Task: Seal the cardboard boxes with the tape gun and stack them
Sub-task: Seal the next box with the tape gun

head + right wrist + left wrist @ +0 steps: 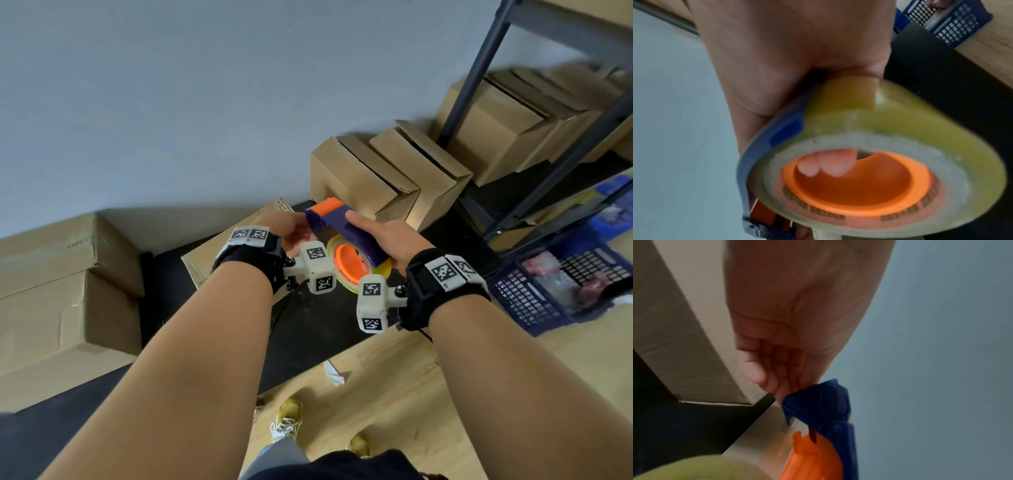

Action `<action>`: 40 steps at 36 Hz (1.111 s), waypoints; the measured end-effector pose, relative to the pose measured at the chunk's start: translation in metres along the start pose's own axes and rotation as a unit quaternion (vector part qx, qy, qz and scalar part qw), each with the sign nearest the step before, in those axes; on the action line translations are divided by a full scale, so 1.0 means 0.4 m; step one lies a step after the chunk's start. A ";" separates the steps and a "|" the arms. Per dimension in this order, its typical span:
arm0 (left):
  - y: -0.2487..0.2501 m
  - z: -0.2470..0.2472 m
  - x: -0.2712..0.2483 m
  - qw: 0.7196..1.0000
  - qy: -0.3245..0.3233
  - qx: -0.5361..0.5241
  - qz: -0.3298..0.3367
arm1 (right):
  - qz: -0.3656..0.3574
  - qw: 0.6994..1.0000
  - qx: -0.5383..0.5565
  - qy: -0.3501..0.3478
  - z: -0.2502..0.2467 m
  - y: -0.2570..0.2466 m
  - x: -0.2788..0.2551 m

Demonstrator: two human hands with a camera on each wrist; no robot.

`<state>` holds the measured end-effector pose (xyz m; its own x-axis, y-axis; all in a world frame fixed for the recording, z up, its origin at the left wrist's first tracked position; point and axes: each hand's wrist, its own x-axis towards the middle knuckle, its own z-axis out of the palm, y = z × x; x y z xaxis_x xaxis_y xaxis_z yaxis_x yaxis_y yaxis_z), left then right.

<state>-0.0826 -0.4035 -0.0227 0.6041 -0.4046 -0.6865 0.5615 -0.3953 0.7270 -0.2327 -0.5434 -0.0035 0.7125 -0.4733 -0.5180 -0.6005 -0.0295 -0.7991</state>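
A blue and orange tape gun [346, 226] with a yellowish clear tape roll [900, 123] is held above the black table. My right hand [380, 236] grips its body from above, thumb along the top, and two fingertips [828, 164] show inside the orange core. My left hand [287, 226] has its fingers curled at the gun's front end [818, 410]; the fingertips [781, 394] pinch there, on tape or plastic I cannot tell. A cardboard box [205, 260] lies on the table under my left hand. Two more boxes [359, 178] with loose flaps stand behind the gun.
Large cardboard boxes [61, 291] are piled at the left. A dark metal shelf [479, 68] with more boxes [496, 130] stands at the right. A blue mesh basket [548, 291] sits on the wooden floor. The black table [325, 325] ends near my feet.
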 end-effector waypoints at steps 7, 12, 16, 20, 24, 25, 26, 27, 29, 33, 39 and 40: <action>0.002 -0.011 0.050 0.994 0.075 0.042 0.066 | -0.009 0.999 -0.016 0.027 0.011 -0.010 -0.011; 0.023 -0.035 0.075 0.986 0.119 0.059 0.097 | -0.002 0.999 -0.044 0.019 -0.010 0.011 -0.029; 0.045 -0.047 0.067 0.979 0.145 0.064 0.126 | 0.004 0.998 -0.050 0.029 -0.018 0.027 -0.041; 0.064 -0.057 0.083 0.967 0.201 0.087 0.132 | 0.013 0.998 -0.052 0.026 -0.030 0.037 -0.051; 0.056 -0.070 0.097 0.973 0.169 0.063 0.144 | 0.019 0.998 -0.049 0.030 -0.030 0.050 -0.054; 0.056 -0.068 0.093 0.973 0.168 0.064 0.146 | 0.018 0.998 -0.052 0.033 -0.027 0.048 -0.055; 0.062 -0.066 0.091 0.972 0.171 0.068 0.147 | 0.018 0.998 -0.055 0.036 -0.022 0.047 -0.053; 0.068 -0.066 0.094 0.970 0.175 0.078 0.148 | 0.019 0.998 -0.053 0.038 -0.017 0.045 -0.050; 0.082 -0.069 0.099 0.960 0.180 0.155 0.149 | 0.021 0.998 -0.042 0.042 -0.006 0.043 -0.041; 0.101 -0.088 0.083 0.915 0.180 0.319 0.167 | 0.012 0.997 -0.049 0.063 0.016 0.040 -0.020; 0.093 -0.106 0.118 0.915 0.199 0.288 0.199 | 0.011 0.993 -0.064 0.094 0.053 0.024 0.010; 0.092 -0.110 0.124 0.915 0.202 0.285 0.199 | 0.010 0.993 -0.065 0.100 0.060 0.021 0.016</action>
<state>-0.0070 -0.4020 -0.0295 0.9215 -0.3177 -0.2234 -0.0663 -0.6954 0.7155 -0.2245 -0.5254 -0.0209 0.6211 -0.6407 -0.4514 -0.6644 -0.1249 -0.7369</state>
